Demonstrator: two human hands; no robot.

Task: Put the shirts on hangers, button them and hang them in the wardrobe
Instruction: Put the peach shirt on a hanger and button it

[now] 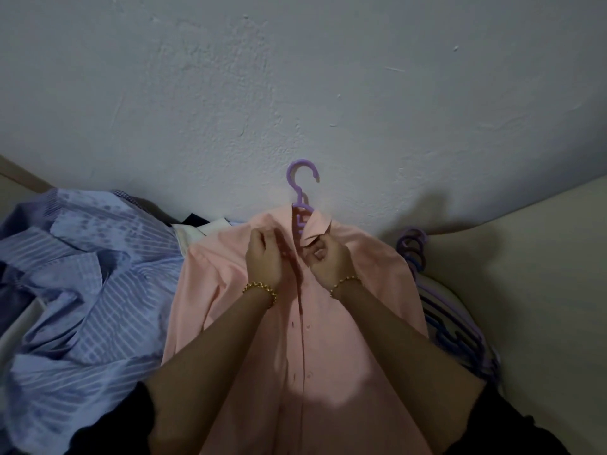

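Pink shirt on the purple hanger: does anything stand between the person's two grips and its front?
Nothing visible does. The left grip and right grip hold the pink button-up shirt at its front, just below the collar. The wardrobe is out of view, so that path cannot be judged.

The pink shirt point(328, 339) covers the hanger point(300, 192) below its hook and neck, and its hem runs off the bottom edge. The blue shirt point(82, 290) is cut by the left edge. The pink shirt also hides part of the hanger pile point(460, 330). Whether the left hand point(266, 257) or right hand point(325, 257) pinches a button is too small to tell.
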